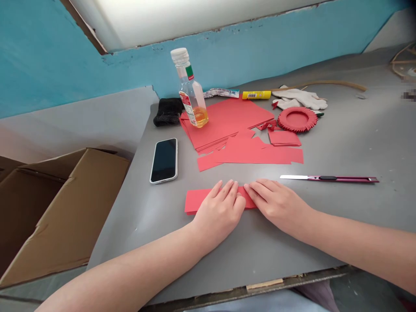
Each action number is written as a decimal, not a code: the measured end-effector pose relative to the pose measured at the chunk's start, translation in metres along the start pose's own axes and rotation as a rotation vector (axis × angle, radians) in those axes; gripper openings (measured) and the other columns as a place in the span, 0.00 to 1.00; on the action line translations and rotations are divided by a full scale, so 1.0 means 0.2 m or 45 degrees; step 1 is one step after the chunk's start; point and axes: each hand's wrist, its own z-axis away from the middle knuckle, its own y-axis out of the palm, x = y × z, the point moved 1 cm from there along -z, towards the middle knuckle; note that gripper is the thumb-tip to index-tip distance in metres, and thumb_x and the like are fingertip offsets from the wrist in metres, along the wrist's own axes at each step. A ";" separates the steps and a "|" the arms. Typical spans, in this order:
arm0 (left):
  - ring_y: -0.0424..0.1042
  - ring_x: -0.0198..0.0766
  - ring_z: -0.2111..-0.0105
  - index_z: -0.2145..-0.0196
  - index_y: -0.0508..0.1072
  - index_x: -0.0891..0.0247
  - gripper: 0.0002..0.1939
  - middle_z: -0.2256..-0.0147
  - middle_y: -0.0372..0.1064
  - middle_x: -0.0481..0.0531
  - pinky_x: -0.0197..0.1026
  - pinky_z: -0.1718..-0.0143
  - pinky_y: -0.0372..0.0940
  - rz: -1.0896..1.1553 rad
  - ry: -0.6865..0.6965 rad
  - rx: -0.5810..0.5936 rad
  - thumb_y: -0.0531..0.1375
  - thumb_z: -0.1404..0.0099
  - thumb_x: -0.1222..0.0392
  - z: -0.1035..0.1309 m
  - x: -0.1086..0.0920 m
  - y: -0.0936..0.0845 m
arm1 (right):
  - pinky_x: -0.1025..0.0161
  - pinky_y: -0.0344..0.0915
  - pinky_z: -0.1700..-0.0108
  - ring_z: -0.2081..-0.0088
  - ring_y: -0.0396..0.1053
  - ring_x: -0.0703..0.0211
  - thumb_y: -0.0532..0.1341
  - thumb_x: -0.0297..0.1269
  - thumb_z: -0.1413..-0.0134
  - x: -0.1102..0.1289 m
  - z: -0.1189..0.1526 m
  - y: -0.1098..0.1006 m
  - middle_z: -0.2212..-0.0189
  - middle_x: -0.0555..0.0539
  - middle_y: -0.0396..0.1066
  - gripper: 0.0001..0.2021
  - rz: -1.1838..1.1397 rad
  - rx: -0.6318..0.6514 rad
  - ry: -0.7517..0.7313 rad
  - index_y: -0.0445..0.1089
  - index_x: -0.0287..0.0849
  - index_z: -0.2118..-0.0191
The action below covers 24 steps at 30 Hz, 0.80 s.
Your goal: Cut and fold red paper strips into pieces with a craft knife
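Note:
A folded strip of red paper [197, 200] lies lengthwise on the grey tabletop. Flat on its middle rests my left hand [222, 210], fingers stretched out and tips at the far edge. My right hand [276, 201] presses the strip's right end with its fingers extended. Both hands are open and almost touch each other; part of the paper is hidden under them. Just beyond are red paper pieces [253, 152] with cut edges. A utility knife [338, 179], blade out and pointing left, lies to the right of my right hand.
A phone [164, 160] lies at the left, near a glass bottle [191, 93] standing on red sheets [234, 113]. Behind are a yellow glue stick [256, 95], white gloves [303, 99] and a round pleated red paper piece [297, 119]. Cardboard boxes [71, 208] stand left of the table.

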 end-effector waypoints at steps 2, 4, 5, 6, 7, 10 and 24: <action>0.71 0.44 0.55 0.68 0.70 0.70 0.12 0.58 0.72 0.61 0.49 0.53 0.66 -0.011 0.000 0.006 0.47 0.36 0.74 0.00 0.00 0.00 | 0.57 0.67 0.63 0.61 0.65 0.51 0.53 0.19 0.48 0.00 0.00 0.00 0.67 0.38 0.70 0.12 -0.005 0.015 -0.011 0.70 0.25 0.60; 0.71 0.44 0.55 0.67 0.69 0.70 0.12 0.58 0.72 0.61 0.49 0.52 0.65 -0.017 -0.002 0.016 0.47 0.35 0.74 0.00 0.00 0.00 | 0.58 0.66 0.63 0.61 0.65 0.51 0.53 0.19 0.49 0.00 0.00 0.00 0.67 0.38 0.70 0.12 -0.001 0.013 -0.016 0.70 0.25 0.60; 0.71 0.43 0.55 0.67 0.69 0.69 0.12 0.57 0.72 0.61 0.49 0.52 0.65 -0.017 -0.009 0.021 0.47 0.35 0.73 0.00 0.00 0.00 | 0.58 0.65 0.63 0.61 0.65 0.52 0.53 0.20 0.49 0.00 0.00 -0.01 0.67 0.38 0.70 0.12 0.006 0.012 -0.015 0.70 0.26 0.60; 0.71 0.43 0.56 0.66 0.69 0.69 0.12 0.57 0.72 0.60 0.48 0.52 0.65 -0.014 -0.019 0.024 0.47 0.35 0.73 0.00 0.00 0.00 | 0.58 0.65 0.62 0.62 0.65 0.53 0.53 0.20 0.48 0.00 -0.01 -0.01 0.68 0.39 0.70 0.12 0.020 0.014 -0.011 0.70 0.26 0.60; 0.72 0.42 0.56 0.66 0.69 0.69 0.12 0.57 0.72 0.60 0.48 0.53 0.65 -0.012 -0.031 0.026 0.47 0.35 0.73 -0.01 0.00 0.00 | 0.58 0.64 0.62 0.63 0.65 0.54 0.54 0.20 0.48 0.00 -0.01 -0.02 0.68 0.40 0.70 0.12 0.043 0.022 0.001 0.70 0.27 0.59; 0.73 0.42 0.59 0.64 0.69 0.69 0.12 0.59 0.73 0.59 0.48 0.55 0.67 -0.015 -0.064 0.031 0.47 0.35 0.73 -0.02 -0.01 0.00 | 0.56 0.62 0.61 0.68 0.64 0.57 0.54 0.20 0.49 0.01 -0.05 -0.02 0.72 0.43 0.69 0.13 0.142 0.093 0.071 0.71 0.30 0.59; 0.66 0.46 0.50 0.55 0.67 0.70 0.16 0.51 0.67 0.63 0.49 0.52 0.65 0.131 -0.157 0.235 0.44 0.35 0.71 0.07 0.04 -0.05 | 0.58 0.65 0.62 0.62 0.65 0.53 0.53 0.18 0.50 0.02 -0.07 0.02 0.68 0.39 0.69 0.16 0.025 0.037 -0.002 0.68 0.25 0.54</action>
